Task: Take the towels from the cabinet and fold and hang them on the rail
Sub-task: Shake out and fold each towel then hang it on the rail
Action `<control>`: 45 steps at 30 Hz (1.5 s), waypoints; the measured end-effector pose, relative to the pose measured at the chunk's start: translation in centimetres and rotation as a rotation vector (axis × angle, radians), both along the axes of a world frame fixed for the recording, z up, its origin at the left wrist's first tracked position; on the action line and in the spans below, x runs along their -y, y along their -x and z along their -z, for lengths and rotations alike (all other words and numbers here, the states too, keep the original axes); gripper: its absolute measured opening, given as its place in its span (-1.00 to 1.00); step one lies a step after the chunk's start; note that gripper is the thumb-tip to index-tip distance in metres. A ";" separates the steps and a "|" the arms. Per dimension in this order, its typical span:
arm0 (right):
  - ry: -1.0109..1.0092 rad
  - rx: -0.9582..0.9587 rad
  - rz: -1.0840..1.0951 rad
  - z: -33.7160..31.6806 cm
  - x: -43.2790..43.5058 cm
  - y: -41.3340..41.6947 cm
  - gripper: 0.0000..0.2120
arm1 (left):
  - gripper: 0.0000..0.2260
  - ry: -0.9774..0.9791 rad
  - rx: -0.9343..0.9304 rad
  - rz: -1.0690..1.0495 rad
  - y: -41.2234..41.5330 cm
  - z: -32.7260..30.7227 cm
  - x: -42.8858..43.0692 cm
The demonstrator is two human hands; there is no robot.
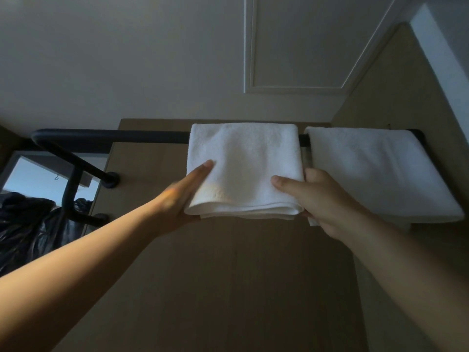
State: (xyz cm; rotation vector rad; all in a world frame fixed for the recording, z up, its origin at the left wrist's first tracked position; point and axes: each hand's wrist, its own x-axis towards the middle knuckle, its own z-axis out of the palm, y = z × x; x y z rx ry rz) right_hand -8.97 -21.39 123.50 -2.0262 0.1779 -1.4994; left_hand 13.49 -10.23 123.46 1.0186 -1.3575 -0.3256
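A folded white towel (243,163) hangs over the black rail (114,136) in the middle of the view. My left hand (185,196) holds its lower left corner, thumb lying straight on the front and the fingers hidden behind the cloth. At the lower right corner my right hand (322,199) grips the towel, thumb on the front face and fingers curled behind. A second folded white towel (375,171) hangs on the same rail just to the right, apart from both hands.
The rail is fixed to a tan wall panel (228,275) by black brackets (111,180) at the left. Black bags (28,224) lie at the lower left. A white panelled door or wall (299,47) rises above the rail.
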 end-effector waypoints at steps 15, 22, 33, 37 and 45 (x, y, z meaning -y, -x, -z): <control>0.014 0.008 0.097 0.5 1.0 -0.9 -0.79 | -0.38 0.037 -0.114 0.065 -0.3 0.9 -0.5; 0.058 0.027 0.174 2.7 3.1 -1.3 -0.83 | -0.53 0.086 -0.026 -0.050 0.1 0.6 -0.3; 0.080 0.045 0.335 2.7 3.9 -1.8 -0.56 | -0.68 0.103 -0.076 0.021 -0.5 1.0 0.1; -0.086 -0.001 0.010 2.8 4.2 -1.6 -0.66 | -0.60 0.106 -0.081 -0.005 -0.7 1.1 -0.1; 0.043 0.045 0.081 4.1 3.7 -1.3 -0.68 | -0.54 0.151 0.111 -0.163 -1.4 1.9 -0.1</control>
